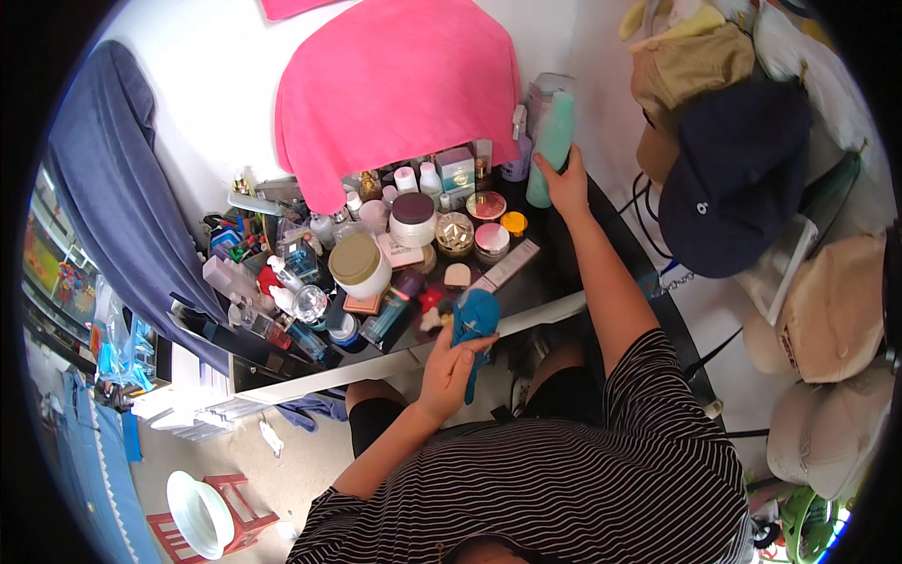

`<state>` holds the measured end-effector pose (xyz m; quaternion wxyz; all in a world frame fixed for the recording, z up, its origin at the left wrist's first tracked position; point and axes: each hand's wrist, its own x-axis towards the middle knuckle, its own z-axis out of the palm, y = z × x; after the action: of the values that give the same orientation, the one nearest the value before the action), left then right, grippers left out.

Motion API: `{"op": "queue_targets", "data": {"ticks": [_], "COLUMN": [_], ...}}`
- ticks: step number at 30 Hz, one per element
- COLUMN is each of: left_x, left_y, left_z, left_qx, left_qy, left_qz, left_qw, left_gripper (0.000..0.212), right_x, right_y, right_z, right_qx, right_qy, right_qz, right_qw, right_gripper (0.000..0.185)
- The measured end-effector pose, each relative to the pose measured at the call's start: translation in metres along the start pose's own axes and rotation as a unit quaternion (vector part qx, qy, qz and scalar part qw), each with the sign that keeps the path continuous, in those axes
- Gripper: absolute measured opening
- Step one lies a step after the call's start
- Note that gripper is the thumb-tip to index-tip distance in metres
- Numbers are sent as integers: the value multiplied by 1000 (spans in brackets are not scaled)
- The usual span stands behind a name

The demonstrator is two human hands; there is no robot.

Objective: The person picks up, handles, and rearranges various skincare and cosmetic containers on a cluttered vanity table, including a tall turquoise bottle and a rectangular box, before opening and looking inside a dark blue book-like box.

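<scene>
My right hand point(567, 185) is closed around the lower part of a mint-green bottle point(557, 134) at the dresser's back right corner. A bunched blue cloth point(477, 314) is in my left hand point(451, 366), above the dresser's front edge. Jars and bottles crowd the black top: a white jar with an olive lid point(359, 264), a white jar with a dark purple lid point(413, 220), a faceted gold jar point(454, 234), a yellow-lidded pot point(514, 223) and a long slim box point(504, 266). Whether the green bottle's base touches the top cannot be told.
A pink cloth point(402, 84) hangs behind the bottles. Several caps, one of them navy point(736, 176), hang on the right wall. A dark curtain point(120, 176) is at left. On the floor, a pale basin point(201, 515) rests on a red stool point(243, 518).
</scene>
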<state>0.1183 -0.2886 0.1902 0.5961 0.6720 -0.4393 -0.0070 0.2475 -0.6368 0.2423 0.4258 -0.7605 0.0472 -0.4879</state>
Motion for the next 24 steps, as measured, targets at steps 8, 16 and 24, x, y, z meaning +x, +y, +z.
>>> {"op": "queue_targets", "data": {"ticks": [8,16,24], "left_x": [1,-7,-19], "left_y": [-12,-18,-9], "left_z": [-7,-13,-30], "left_qx": [-56,-82,-75], "left_qy": [-34,-44,-31], "left_qz": [2,12,19], "left_qw": [998,996,997], "left_gripper": [38,35,36], "right_x": [-4,-15,31], "right_y": [8,-69,-56], "right_z": [8,50,101], "right_qx": [-48,-206,-375], "right_qy": [12,-75,-378], "right_qz": [12,-232,-112], "right_qw": [999,948,839], "right_gripper": [70,55,64]}}
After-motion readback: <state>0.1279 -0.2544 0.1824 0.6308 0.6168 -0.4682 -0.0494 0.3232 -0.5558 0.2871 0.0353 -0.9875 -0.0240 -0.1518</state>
